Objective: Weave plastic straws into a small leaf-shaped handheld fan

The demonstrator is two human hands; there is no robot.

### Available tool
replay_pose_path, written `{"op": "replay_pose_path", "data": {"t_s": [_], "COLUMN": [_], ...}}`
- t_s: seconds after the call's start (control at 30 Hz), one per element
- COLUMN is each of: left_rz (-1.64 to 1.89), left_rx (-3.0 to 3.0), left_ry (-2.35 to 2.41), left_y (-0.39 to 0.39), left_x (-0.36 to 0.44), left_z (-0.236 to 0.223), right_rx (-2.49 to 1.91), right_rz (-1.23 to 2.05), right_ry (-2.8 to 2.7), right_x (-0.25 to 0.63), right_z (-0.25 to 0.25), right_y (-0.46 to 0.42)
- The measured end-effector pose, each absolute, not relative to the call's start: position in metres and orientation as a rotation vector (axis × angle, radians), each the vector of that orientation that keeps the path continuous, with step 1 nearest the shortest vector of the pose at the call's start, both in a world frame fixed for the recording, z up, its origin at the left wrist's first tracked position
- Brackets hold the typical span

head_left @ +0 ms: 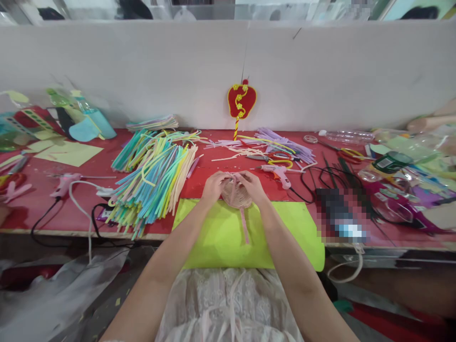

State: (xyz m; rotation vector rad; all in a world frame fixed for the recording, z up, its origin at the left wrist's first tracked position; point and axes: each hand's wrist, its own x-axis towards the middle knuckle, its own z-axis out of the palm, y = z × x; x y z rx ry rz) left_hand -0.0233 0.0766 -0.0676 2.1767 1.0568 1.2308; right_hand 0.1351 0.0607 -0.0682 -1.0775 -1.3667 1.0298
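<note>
My left hand [213,186] and my right hand [253,186] are both closed round a small round piece coiled from pink pipe cleaner [236,195]. A loose pink tail of it hangs down toward me over a lime-green sheet [221,237]. The sheet lies at the front edge of the red table [71,209]. My fingers pinch the top of the coil, above the sheet's far edge.
A big heap of pastel pipe cleaners [156,175] lies to the left, with more [285,145] behind. A pink glue gun [280,173], scissors [281,159], black cables [320,178], a second glue gun [64,184], and a red-and-yellow ornament [241,102] on the white wall surround the spot.
</note>
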Motion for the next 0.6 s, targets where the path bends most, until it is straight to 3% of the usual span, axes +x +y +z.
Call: {"op": "replay_pose_path", "data": {"t_s": [0.4, 0.6], "left_rz": [1.305, 1.287], "left_rx": [2.142, 2.442], "left_ry": [1.099, 1.262], "left_y": [0.0765, 0.074], "left_x": [-0.0213, -0.023], "left_z": [-0.0648, -0.0647], "right_rx": [-1.045, -1.11], "right_rz": [1.083, 1.0], "right_ry": [-1.339, -1.336], "right_x": [0.1357, 0.1335], "right_z": [-0.0735, -0.0757], "right_y": [0.0639, 0.066]}}
